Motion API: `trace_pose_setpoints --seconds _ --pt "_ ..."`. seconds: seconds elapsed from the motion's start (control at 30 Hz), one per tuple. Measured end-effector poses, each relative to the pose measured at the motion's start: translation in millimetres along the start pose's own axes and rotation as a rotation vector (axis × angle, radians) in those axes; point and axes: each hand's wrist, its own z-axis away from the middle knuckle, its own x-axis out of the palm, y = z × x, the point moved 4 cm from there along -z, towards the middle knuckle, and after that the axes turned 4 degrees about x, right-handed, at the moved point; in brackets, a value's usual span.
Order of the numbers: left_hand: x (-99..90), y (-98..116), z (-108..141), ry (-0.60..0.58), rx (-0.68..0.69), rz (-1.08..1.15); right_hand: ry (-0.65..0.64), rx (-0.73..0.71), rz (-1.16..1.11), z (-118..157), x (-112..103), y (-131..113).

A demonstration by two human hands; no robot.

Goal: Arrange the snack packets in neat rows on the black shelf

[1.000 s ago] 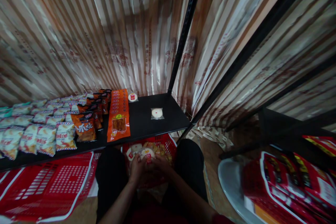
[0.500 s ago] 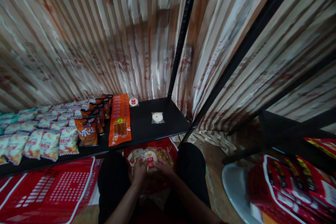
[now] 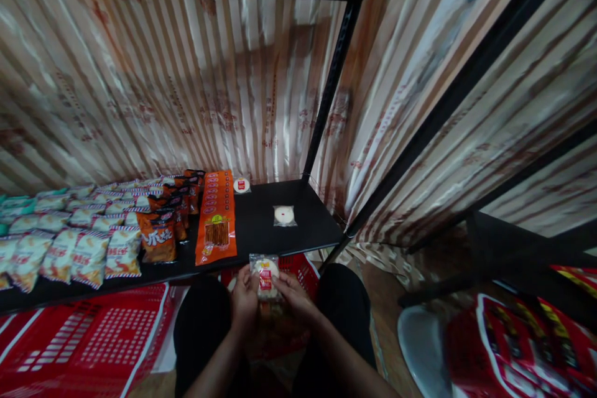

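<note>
Between my knees, both hands hold a round white cracker in a clear wrapper [image 3: 265, 278] with a red label. My left hand [image 3: 245, 298] is closed on its left edge, and my right hand [image 3: 295, 296] pinches the right edge. Below them stands a red basket [image 3: 305, 273] whose contents are mostly hidden by my hands. On the black shelf [image 3: 256, 230] ahead lie two similar wrapped round crackers: one [image 3: 241, 185] near the back beside the orange packet, another [image 3: 284, 216] farther right.
A long orange snack packet [image 3: 215, 217] lies left of the crackers. Beyond it are orange-brown bags [image 3: 157, 237] and rows of white snack bags [image 3: 124, 252]. A red basket [image 3: 112, 329] sits below left. At right are a grey stool [image 3: 422, 348], red packages [image 3: 536, 348] and a black shelf post [image 3: 333, 87].
My hands have raised the wrapped cracker slightly out of the basket toward the shelf edge. The view has shifted a little, while the shelf items stay in place.
</note>
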Motion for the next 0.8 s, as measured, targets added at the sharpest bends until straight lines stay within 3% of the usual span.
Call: trace_pose_setpoints --seconds 0.1,0.23,0.33,0.5,0.8 --pt "2.4 13.9 -7.0 -0.037 0.008 0.15 -0.021 -0.048 0.025 -3.5 3.3 -13.8" --pt "4.6 28.6 -16.3 -0.048 0.01 0.145 0.004 -0.08 0.099 -12.6 3.6 -27.3" --pt "4.9 31.9 -24.7 -0.053 0.039 0.045 0.057 -0.096 0.131 -21.9 2.6 -35.2" --pt "1.4 30.8 -39.7 0.049 0.13 -0.26 0.131 -0.15 0.166 -37.6 -1.3 -44.3" --pt "13.8 39.8 -62.6 0.08 0.185 -0.276 0.208 -0.209 0.278 -60.3 -6.2 -62.1"
